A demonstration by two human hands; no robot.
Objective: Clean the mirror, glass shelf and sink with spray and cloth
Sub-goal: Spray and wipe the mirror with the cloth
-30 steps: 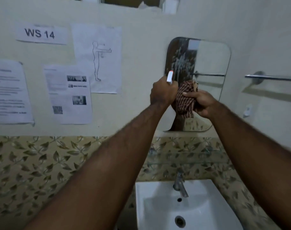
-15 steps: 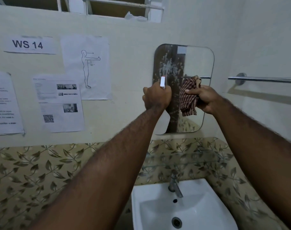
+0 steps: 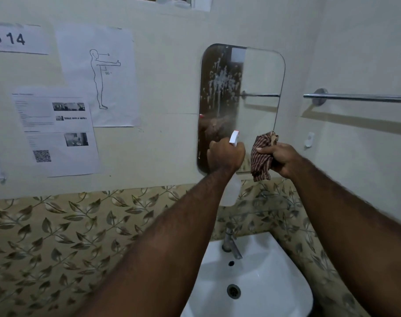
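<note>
A rounded mirror (image 3: 259, 74) hangs on the wall, with white spray drops running down its upper left. My left hand (image 3: 225, 155) grips a spray bottle (image 3: 232, 193) in front of the mirror's lower left; its white nozzle points at the glass. My right hand (image 3: 278, 157) holds a bunched striped cloth (image 3: 261, 156) before the mirror's lower right corner. A glass shelf (image 3: 270, 199) runs under the mirror, faint against the tiles. The white sink (image 3: 270, 277) with a metal tap (image 3: 230, 243) sits below.
A chrome towel rail (image 3: 359, 97) is fixed to the right wall, with a small white hook (image 3: 309, 139) below it. Printed sheets (image 3: 55, 129) are taped to the wall on the left. Leaf-patterned tiles (image 3: 57, 236) cover the lower wall.
Both hands have dropped from the mirror's middle to its lower part. The spray nozzle now points at the lower glass, where a fresh haze shows. The view has shifted right.
</note>
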